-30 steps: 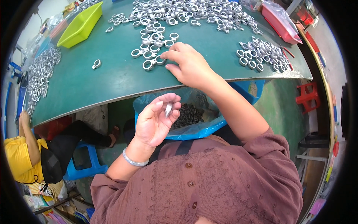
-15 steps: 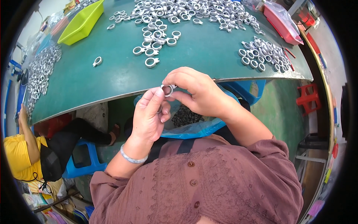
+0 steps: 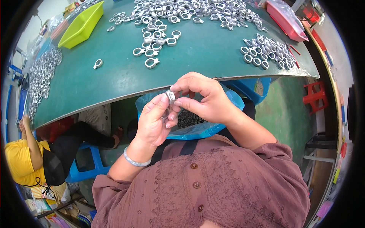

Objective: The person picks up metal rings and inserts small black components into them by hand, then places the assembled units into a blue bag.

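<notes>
A small grey metal ring clamp (image 3: 171, 96) is held up between both hands, its lug side facing me. My left hand (image 3: 152, 119) pinches it with thumb and fingers, and a second metal ring (image 3: 165, 113) shows in the curl of its lower fingers. From the other side, my right hand (image 3: 207, 99) has its thumb and fingertips closed on the same clamp. Below the hands, in front of my lap, a blue plastic-lined container (image 3: 205, 131) holds many small dark grey parts (image 3: 190, 118).
The green table (image 3: 121, 72) carries a big heap of ring clamps (image 3: 197, 8), a smaller pile at right (image 3: 268, 51) and one lone clamp (image 3: 98, 64). A yellow-green tray (image 3: 81, 26) and a pink tray (image 3: 287, 21) stand behind. At left sits a person in yellow (image 3: 24, 159).
The clamp has been turned between my fingers: its round opening faced me before, and now its lug side does. My right hand has shifted slightly. The view has moved a little.
</notes>
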Available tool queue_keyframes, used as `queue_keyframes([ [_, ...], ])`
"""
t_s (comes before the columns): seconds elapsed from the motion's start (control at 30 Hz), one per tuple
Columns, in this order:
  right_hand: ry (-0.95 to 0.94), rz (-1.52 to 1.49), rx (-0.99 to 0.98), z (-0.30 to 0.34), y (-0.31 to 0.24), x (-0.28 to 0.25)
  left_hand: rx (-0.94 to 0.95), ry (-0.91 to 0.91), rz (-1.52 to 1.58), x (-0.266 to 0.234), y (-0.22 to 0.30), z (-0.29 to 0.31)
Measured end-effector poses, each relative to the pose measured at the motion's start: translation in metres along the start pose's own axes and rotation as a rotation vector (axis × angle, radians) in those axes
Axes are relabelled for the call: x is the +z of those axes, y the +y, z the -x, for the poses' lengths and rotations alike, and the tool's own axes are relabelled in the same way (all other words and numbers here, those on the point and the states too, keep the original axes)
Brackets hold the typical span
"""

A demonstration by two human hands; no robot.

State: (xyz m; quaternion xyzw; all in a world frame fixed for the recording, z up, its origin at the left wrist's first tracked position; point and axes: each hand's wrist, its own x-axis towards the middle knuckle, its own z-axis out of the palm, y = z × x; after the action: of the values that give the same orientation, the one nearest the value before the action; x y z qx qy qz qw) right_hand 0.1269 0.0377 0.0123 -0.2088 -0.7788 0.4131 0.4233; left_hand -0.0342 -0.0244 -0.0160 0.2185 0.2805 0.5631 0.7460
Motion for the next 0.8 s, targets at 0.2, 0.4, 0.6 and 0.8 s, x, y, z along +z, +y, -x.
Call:
queue_keyframes([
  [0.2,0.009,0.089,-0.04,0.003,-0.002,0.001,-0.045,0.045,-0.011,0.005,-0.001,0.0],
  [0.4,0.005,0.025,0.074,0.006,-0.005,-0.001,-0.048,0.05,0.024,0.004,-0.002,0.0],
  [0.6,0.028,-0.22,0.241,0.009,0.002,-0.001,-0.036,0.085,0.008,0.004,-0.002,0.001],
  [0.8,0.047,-0.427,0.469,0.008,0.0,-0.005,-0.026,0.071,-0.002,0.004,0.0,0.002],
])
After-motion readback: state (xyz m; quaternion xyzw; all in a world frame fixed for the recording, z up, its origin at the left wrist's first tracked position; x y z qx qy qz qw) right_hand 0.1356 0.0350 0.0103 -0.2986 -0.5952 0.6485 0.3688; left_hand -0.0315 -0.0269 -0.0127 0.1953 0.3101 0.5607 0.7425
